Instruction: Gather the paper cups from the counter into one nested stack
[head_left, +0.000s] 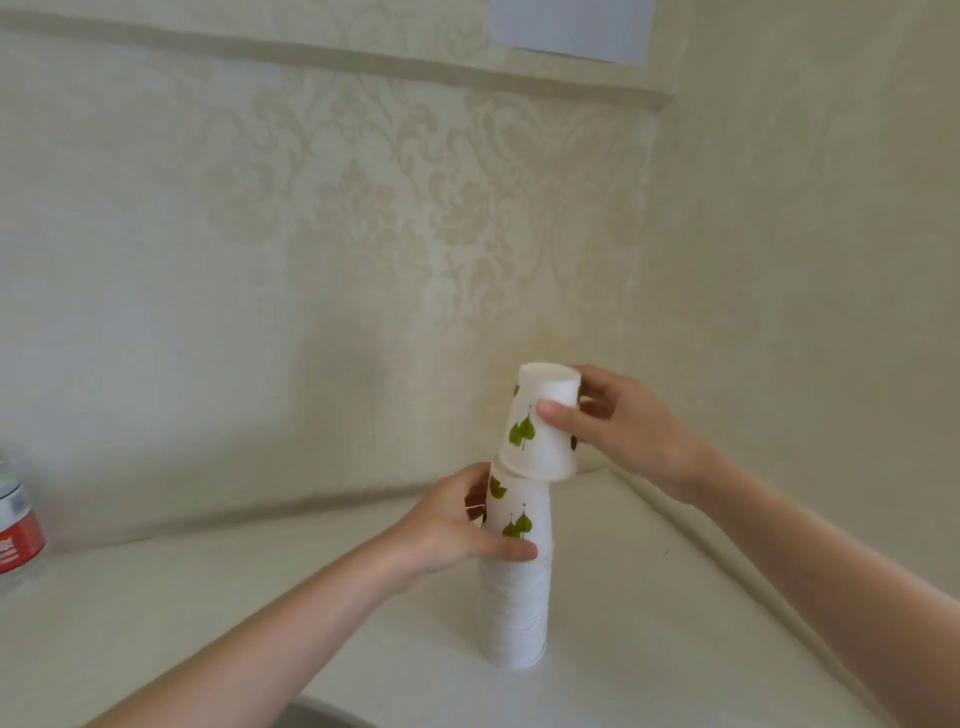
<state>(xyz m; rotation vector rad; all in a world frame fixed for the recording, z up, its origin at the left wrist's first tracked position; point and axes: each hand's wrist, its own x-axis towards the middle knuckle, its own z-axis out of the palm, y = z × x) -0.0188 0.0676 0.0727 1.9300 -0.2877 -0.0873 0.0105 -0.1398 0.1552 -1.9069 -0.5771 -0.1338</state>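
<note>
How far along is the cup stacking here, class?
Done: a tall stack of upside-down cups stands on the counter, steadied by the left hand. In hand: the right hand holds one cup, tilted over the stack's top. Left: seating that cup. No other loose cups show.

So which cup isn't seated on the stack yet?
The tilted upside-down cup in the right hand, only its rim over the stack that the left hand steadies.

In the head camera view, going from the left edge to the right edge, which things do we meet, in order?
Water bottle → left hand → stack of cups → right hand gripping an upside-down cup.
</note>
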